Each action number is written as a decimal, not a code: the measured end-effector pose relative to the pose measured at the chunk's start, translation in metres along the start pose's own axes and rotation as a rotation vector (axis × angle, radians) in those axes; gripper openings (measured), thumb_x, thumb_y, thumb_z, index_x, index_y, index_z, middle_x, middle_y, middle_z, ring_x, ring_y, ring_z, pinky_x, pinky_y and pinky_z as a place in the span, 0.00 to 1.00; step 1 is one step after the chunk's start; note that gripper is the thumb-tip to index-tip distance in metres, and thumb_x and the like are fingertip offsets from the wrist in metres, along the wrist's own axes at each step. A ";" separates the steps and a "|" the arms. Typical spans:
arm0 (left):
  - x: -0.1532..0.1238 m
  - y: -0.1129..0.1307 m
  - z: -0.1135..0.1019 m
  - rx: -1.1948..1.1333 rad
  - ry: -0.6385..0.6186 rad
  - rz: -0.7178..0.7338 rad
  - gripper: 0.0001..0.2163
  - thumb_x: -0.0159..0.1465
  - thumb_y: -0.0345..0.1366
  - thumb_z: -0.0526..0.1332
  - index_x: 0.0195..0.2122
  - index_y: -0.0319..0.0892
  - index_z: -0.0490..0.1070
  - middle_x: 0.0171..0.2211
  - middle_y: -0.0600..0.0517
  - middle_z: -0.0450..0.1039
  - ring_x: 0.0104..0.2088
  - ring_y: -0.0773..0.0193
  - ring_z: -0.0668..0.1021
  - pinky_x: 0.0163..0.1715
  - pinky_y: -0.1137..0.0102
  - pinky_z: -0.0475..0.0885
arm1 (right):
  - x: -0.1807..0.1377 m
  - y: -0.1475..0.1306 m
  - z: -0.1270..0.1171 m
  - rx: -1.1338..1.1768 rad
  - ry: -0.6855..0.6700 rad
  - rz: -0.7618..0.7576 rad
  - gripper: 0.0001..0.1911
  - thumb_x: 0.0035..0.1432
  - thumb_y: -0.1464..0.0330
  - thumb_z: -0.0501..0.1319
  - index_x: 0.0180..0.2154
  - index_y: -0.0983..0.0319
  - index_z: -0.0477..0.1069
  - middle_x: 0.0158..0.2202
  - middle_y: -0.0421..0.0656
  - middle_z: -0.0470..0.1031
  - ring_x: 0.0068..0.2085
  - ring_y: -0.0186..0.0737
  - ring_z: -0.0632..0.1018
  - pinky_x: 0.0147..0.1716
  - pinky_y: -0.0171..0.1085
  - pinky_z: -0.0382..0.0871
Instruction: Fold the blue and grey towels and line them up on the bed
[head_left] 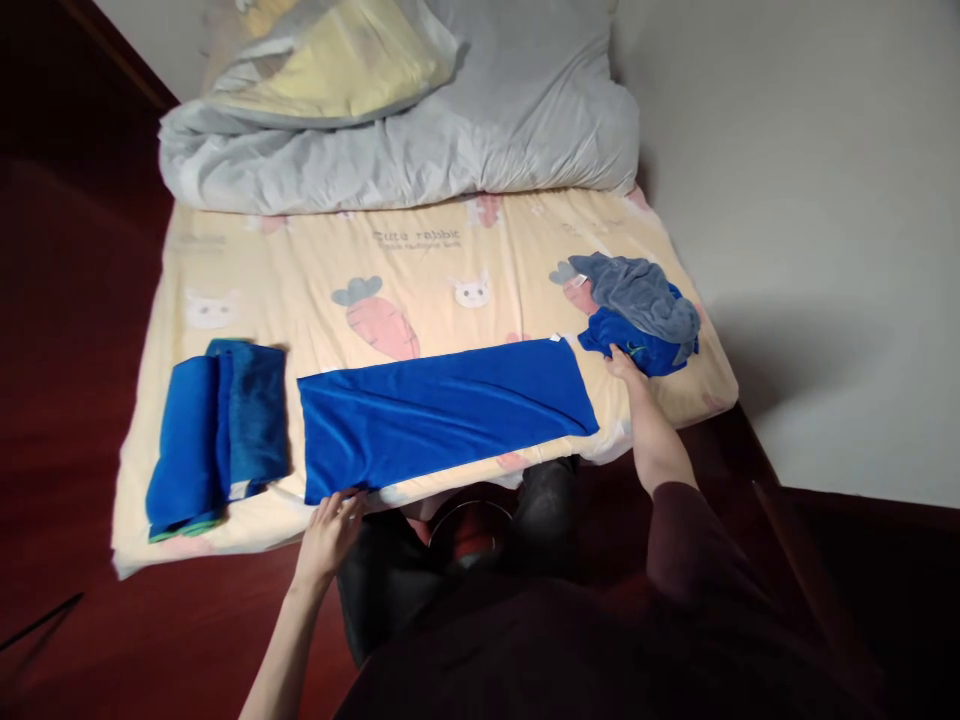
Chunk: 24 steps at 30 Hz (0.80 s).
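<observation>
A long blue towel (442, 410) lies flat, folded lengthwise, across the near edge of the bed. My left hand (330, 525) pinches its near left corner. My right hand (624, 365) reaches past the towel's right end and touches a crumpled blue cloth (637, 345) in a small heap, with a grey cloth (645, 295) on top of it. How the right fingers are set is hard to see.
Folded blue towels (217, 430) are stacked at the left of the yellow cartoon-print bed sheet (315, 270). A bunched grey duvet (420, 140) fills the far end. A white wall is at the right, dark red floor at the left.
</observation>
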<state>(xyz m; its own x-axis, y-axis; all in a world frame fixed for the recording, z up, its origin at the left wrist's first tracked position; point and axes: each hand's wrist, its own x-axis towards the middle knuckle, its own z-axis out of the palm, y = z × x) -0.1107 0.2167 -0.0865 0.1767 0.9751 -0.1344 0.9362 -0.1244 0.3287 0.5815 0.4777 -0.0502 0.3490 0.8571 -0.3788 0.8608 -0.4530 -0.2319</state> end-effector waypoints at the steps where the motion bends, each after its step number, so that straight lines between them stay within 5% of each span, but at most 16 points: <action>1: -0.002 -0.003 0.001 0.017 0.015 0.027 0.21 0.67 0.37 0.54 0.57 0.55 0.77 0.52 0.43 0.78 0.49 0.44 0.78 0.53 0.50 0.75 | 0.001 -0.006 0.003 -0.010 0.014 0.017 0.29 0.71 0.73 0.56 0.70 0.75 0.58 0.66 0.62 0.69 0.64 0.53 0.73 0.67 0.49 0.63; 8: 0.005 -0.028 -0.003 0.119 0.075 0.116 0.20 0.67 0.30 0.51 0.54 0.43 0.77 0.50 0.40 0.77 0.48 0.47 0.78 0.48 0.56 0.75 | -0.067 -0.007 0.053 -0.024 0.306 -0.147 0.21 0.69 0.69 0.57 0.60 0.67 0.72 0.60 0.58 0.75 0.62 0.55 0.73 0.64 0.50 0.66; 17: 0.018 -0.041 -0.008 0.128 0.065 0.099 0.21 0.64 0.27 0.50 0.51 0.37 0.79 0.46 0.37 0.77 0.48 0.46 0.78 0.51 0.57 0.76 | -0.142 0.042 0.091 0.337 0.055 -0.073 0.04 0.59 0.68 0.70 0.36 0.62 0.79 0.43 0.47 0.85 0.47 0.43 0.84 0.51 0.37 0.76; 24: 0.019 -0.048 -0.014 0.127 0.060 0.029 0.20 0.62 0.26 0.51 0.49 0.37 0.80 0.45 0.39 0.78 0.49 0.50 0.79 0.54 0.60 0.76 | -0.160 0.031 0.087 0.810 -0.046 0.288 0.14 0.48 0.77 0.76 0.29 0.62 0.71 0.24 0.40 0.78 0.30 0.40 0.83 0.35 0.36 0.81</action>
<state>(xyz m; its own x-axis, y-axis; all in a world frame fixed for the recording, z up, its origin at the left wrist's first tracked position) -0.1564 0.2441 -0.0920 0.1889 0.9796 -0.0690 0.9626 -0.1708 0.2105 0.5196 0.3050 -0.0748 0.4831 0.6791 -0.5527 0.2054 -0.7015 -0.6824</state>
